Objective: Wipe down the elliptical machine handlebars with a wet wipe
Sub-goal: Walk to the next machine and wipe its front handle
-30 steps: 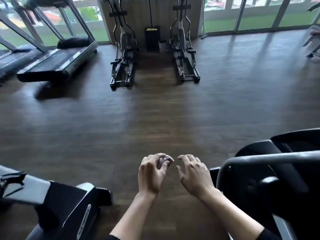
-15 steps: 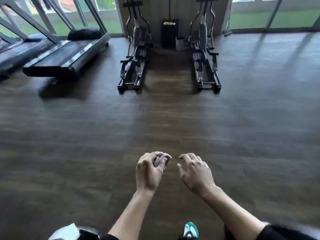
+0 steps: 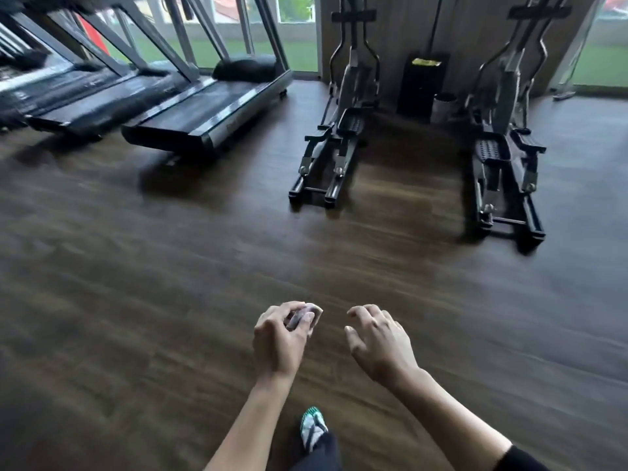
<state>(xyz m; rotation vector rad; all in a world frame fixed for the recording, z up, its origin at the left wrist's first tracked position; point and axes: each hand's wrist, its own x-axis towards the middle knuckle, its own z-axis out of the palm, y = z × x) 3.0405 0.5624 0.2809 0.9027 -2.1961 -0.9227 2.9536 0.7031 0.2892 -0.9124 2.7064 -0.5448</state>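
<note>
My left hand (image 3: 280, 338) grips a small crumpled pale wet wipe (image 3: 304, 317) between thumb and fingers, held low in front of me. My right hand (image 3: 379, 341) hovers beside it with loosely curled fingers and holds nothing. Two elliptical machines stand across the wooden floor: one ahead (image 3: 343, 130) and one further right (image 3: 506, 147). Their curved handlebars (image 3: 370, 45) rise toward the top edge and are partly cut off.
Several treadmills (image 3: 210, 113) line the left side by the windows. A black bin (image 3: 423, 83) and a small pale bucket (image 3: 443, 107) sit between the ellipticals. Dark wooden floor (image 3: 170, 300) stretches between me and the machines. My shoe (image 3: 312, 428) shows below.
The view has moved forward and the ellipticals are closer and larger. The dark machines that flanked me a second ago have left the view. Both hands keep their pose.
</note>
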